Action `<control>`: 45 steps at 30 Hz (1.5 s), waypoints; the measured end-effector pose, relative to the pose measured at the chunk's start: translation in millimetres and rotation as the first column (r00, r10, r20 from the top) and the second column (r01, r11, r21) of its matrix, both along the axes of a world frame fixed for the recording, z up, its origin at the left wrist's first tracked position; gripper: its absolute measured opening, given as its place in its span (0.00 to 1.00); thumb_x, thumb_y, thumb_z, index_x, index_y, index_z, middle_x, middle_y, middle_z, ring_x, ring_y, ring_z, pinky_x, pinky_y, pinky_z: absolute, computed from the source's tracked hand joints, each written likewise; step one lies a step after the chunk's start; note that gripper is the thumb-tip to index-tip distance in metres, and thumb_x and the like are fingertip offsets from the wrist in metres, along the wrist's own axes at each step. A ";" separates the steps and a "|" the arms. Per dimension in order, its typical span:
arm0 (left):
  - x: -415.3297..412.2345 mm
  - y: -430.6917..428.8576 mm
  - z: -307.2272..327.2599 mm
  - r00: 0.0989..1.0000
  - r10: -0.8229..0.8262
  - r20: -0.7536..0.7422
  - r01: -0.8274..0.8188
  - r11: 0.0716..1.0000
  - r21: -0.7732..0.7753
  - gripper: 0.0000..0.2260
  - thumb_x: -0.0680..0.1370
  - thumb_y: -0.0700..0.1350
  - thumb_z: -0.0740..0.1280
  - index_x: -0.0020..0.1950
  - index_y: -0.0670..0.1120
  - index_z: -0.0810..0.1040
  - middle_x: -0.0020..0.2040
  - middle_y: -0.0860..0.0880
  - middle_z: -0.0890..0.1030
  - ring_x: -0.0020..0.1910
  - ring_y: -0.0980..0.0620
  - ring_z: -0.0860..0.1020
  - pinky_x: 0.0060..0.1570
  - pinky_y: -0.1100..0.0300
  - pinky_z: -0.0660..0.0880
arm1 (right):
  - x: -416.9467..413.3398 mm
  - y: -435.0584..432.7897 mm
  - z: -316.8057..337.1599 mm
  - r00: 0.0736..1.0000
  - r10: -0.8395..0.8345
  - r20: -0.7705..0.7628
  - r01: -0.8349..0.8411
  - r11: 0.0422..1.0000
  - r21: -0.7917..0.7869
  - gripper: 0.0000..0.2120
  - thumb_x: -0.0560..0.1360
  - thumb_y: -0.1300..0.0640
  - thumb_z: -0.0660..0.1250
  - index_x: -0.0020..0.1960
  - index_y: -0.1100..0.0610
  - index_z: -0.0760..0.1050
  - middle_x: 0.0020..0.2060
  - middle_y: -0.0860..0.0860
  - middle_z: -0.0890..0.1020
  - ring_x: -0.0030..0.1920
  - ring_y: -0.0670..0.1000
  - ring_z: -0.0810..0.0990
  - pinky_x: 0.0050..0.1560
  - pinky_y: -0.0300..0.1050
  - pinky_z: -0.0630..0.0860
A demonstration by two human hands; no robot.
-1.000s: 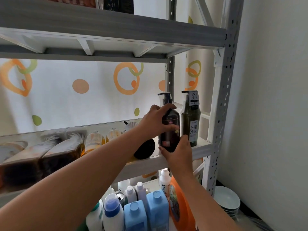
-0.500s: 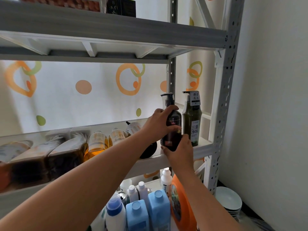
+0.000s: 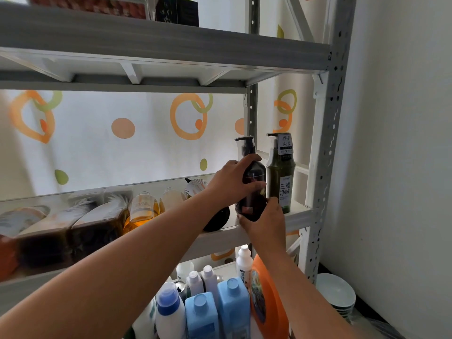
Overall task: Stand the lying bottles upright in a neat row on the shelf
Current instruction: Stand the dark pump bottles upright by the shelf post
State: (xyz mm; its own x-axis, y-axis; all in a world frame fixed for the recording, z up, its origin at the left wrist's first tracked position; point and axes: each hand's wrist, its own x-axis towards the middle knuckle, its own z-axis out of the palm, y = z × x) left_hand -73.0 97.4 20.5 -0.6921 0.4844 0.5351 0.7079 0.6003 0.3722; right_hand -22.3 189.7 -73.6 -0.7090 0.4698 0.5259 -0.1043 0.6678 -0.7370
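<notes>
A dark brown pump bottle [image 3: 254, 177] stands upright near the right end of the middle shelf [image 3: 297, 215]. My left hand [image 3: 232, 181] wraps its body from the left, and my right hand [image 3: 265, 222] grips its base from below. Just to its right a green pump bottle [image 3: 281, 177] stands upright. Left of my hands several bottles lie on their sides: a black one [image 3: 216, 220], two amber ones [image 3: 143, 211] and dark rectangular ones [image 3: 95, 231]. My left forearm hides part of the black bottle.
The white upright post [image 3: 325, 152] closes the shelf's right end, with a wall beyond it. Blue and white detergent bottles [image 3: 203, 311] and an orange jug [image 3: 267, 304] fill the shelf below. Stacked white bowls [image 3: 336, 293] sit on the floor at right. Boxes stand on the top shelf.
Both hands have stayed on the dark brown bottle, which stays upright beside the green one. The view has shifted slightly.
</notes>
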 end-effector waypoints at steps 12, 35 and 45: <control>6.6 -24.2 16.7 0.973 -0.077 0.217 -0.009 0.929 0.369 0.11 0.78 0.55 0.63 0.53 0.55 0.83 0.66 0.48 0.76 0.75 0.55 0.58 0.72 0.52 0.57 | 5.0 -4.3 0.3 0.997 0.034 -0.062 -0.036 0.999 -0.024 0.36 0.67 0.54 0.75 0.68 0.60 0.60 0.58 0.58 0.70 0.56 0.56 0.72 0.52 0.42 0.70; -27.6 -77.3 -4.5 0.825 0.457 0.332 -0.463 0.884 -0.066 0.15 0.75 0.52 0.58 0.60 0.53 0.75 0.58 0.48 0.79 0.57 0.46 0.76 0.58 0.50 0.73 | 0.1 -76.4 28.1 0.967 0.250 0.045 -0.253 0.934 0.250 0.15 0.78 0.45 0.57 0.62 0.50 0.67 0.57 0.53 0.74 0.51 0.52 0.76 0.45 0.40 0.70; -27.1 -81.0 -9.8 0.791 0.499 0.355 -0.463 0.867 -0.186 0.21 0.76 0.54 0.52 0.68 0.53 0.66 0.61 0.45 0.77 0.59 0.43 0.74 0.60 0.48 0.70 | 3.8 -81.4 21.1 0.969 0.213 -0.125 -0.182 0.959 0.218 0.13 0.76 0.49 0.62 0.57 0.54 0.71 0.52 0.52 0.77 0.45 0.46 0.72 0.40 0.34 0.66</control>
State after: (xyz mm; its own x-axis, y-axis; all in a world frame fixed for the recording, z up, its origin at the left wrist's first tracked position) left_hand -100.1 16.4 10.7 -0.9859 0.0652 0.1542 0.1325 0.8668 0.4807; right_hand -18.5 108.2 -52.5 -0.6853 0.2007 0.7000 -0.3454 0.7567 -0.5551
